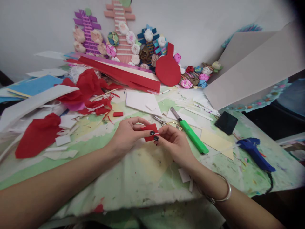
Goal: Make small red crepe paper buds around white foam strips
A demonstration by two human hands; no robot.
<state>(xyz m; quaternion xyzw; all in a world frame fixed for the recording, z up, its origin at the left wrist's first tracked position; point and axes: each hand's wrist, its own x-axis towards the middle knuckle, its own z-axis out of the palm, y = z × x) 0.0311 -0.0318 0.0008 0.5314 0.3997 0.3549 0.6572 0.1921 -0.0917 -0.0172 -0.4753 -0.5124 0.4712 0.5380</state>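
A small red piece [150, 129] with a thin white strip across it is held between both hands above the table. My left hand [130, 132] pinches it from the left, the thumb with a dark nail lying on its front. From the right, my right hand [170, 138] pinches its edge by the white strip, thumb and fingers together. Scissors [162, 121] with gold-coloured handles lie just behind the hands. A green utility knife [193, 136] rests beside my right hand, its blade end pointing away. A small red block [118, 114] sits behind my left hand.
Red crepe paper [39, 135] and white scraps crowd the left. A blue glue gun [257, 154] and a black flat object [226, 123] lie at the right. Behind stand a red round-bodied cutout [168, 70], decorated instrument shapes and a large white board [250, 63].
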